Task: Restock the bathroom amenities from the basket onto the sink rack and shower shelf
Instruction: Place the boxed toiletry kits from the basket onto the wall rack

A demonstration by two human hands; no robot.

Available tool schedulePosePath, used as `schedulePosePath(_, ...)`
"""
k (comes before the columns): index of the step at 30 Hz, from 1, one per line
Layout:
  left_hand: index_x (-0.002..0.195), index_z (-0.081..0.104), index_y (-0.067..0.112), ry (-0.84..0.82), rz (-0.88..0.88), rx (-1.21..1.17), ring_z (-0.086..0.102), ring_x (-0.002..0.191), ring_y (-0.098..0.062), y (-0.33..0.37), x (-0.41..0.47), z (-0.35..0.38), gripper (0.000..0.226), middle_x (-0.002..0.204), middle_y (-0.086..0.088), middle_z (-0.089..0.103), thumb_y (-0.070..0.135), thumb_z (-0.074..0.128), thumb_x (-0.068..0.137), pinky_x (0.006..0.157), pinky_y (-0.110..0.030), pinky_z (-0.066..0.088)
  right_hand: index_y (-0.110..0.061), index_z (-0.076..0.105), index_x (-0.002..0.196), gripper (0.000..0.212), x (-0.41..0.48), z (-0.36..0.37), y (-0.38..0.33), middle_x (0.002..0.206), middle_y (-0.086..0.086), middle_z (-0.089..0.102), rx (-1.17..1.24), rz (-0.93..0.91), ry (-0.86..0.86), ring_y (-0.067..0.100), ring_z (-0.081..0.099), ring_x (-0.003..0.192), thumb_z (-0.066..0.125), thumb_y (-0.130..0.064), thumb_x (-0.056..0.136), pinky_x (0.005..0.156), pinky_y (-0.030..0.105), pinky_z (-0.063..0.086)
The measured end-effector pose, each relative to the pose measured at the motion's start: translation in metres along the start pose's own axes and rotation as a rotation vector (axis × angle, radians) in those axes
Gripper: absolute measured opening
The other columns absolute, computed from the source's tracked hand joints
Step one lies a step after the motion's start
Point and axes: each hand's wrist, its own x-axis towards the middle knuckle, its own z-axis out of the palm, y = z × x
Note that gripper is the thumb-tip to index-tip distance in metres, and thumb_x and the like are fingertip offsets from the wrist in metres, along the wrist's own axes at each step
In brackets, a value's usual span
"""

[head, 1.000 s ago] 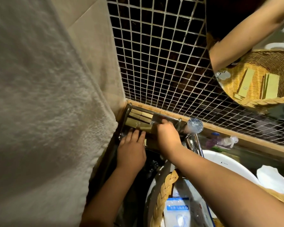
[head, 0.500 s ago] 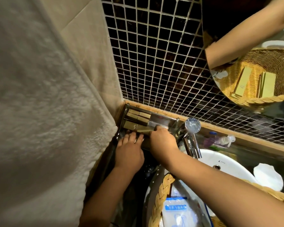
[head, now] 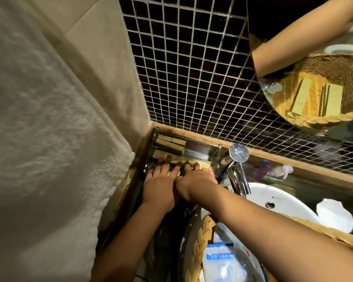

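A metal sink rack [head: 198, 150] sits in the corner under the dark mosaic wall. Several gold boxes [head: 170, 143] lie in its back left part, and long gold boxes [head: 203, 164] fill the front row. My left hand [head: 161, 187] lies flat on the front row, fingers spread. My right hand [head: 196, 183] presses next to it, touching it, fingertips on top of a gold box. A wicker basket [head: 199, 239] stands in the basin at the bottom, holding a clear packet with a blue label [head: 219, 257]. My right forearm crosses over the basket.
A chrome faucet [head: 237, 167] stands just right of the rack, over the white basin [head: 273, 200]. A thick towel [head: 41, 139] hangs close on the left. A mirror [head: 314, 94] reflects the basket. A small bottle [head: 263, 169] and a white object [head: 334, 217] sit on the counter.
My right hand has drawn back from the rack's rear to its front row, beside my left hand. My left hand's fingers have spread wider. The camera has shifted slightly.
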Motion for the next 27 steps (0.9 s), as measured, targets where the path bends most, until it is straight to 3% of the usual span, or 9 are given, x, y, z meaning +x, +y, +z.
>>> schedulePosePath(4,0.155,0.01,0.039,0.004,0.002,-0.005,0.017,0.149,-0.028,-0.002,-0.002,0.001,0.091,0.162,-0.003,0.02,0.05,0.066,0.085,0.122,-0.048,0.016,-0.021,0.004,0.161,0.071,0.002,0.002,0.002,0.168,0.017,-0.006,0.008,-0.005,0.001,0.036,-0.001,0.155,0.026,-0.046,0.099,0.124,0.049,-0.006)
schedulePosePath(8,0.154,0.018,0.039,0.043,-0.004,-0.073,0.016,0.15,-0.027,-0.004,-0.003,0.0,0.065,0.162,-0.002,0.024,0.043,0.046,0.095,0.121,-0.049,0.012,-0.022,0.003,0.161,0.087,0.009,0.004,0.004,0.168,0.014,-0.007,-0.035,-0.014,-0.011,0.037,0.004,0.154,0.051,-0.045,0.093,0.122,0.05,-0.004)
schedulePosePath(13,0.154,0.021,0.039,0.027,-0.009,-0.124,0.016,0.151,-0.025,-0.005,-0.004,-0.003,0.065,0.162,-0.001,0.026,0.041,0.037,0.091,0.121,-0.05,0.011,-0.02,0.028,0.156,0.073,0.018,0.0,0.004,0.16,0.015,0.029,-0.018,-0.038,0.008,0.032,0.035,0.145,0.056,-0.034,0.091,0.123,0.054,0.016)
schedulePosePath(18,0.154,0.022,0.038,-0.106,0.006,-0.103,0.014,0.151,-0.026,-0.004,-0.006,-0.032,0.058,0.164,0.0,0.022,0.041,0.036,0.098,0.122,-0.052,0.012,-0.03,0.032,0.154,0.069,-0.002,-0.01,-0.001,0.161,0.006,0.031,0.017,-0.055,0.03,0.028,0.029,0.148,0.056,-0.04,0.089,0.121,0.058,-0.006)
schedulePosePath(20,0.154,0.024,0.036,-0.125,0.056,-0.077,0.004,0.153,-0.025,-0.003,-0.016,-0.058,0.06,0.166,0.0,0.013,0.038,0.041,0.097,0.122,-0.052,0.007,-0.032,0.037,0.151,0.066,-0.028,-0.02,-0.003,0.158,0.005,0.035,0.099,-0.126,0.111,0.029,0.037,0.144,0.059,-0.039,0.089,0.122,0.058,0.008)
schedulePosePath(23,0.151,0.037,0.032,0.05,0.101,-0.123,0.001,0.154,-0.02,0.008,-0.046,-0.101,0.052,0.167,0.006,0.009,0.035,0.038,0.099,0.122,-0.045,0.009,-0.033,0.039,0.151,0.06,-0.084,-0.03,0.005,0.16,0.006,0.035,0.277,-0.274,0.305,0.031,0.038,0.143,0.055,-0.032,0.093,0.117,0.048,0.032)
schedulePosePath(27,0.146,0.048,0.028,0.278,0.151,-0.246,0.033,0.146,-0.02,0.053,-0.098,-0.165,0.055,0.16,0.0,0.033,0.04,0.034,0.094,0.116,-0.043,0.027,-0.025,0.043,0.152,0.063,-0.173,-0.026,0.049,0.159,0.001,0.038,0.439,-0.415,0.56,0.017,0.03,0.149,0.06,-0.017,0.092,0.117,0.021,0.016)
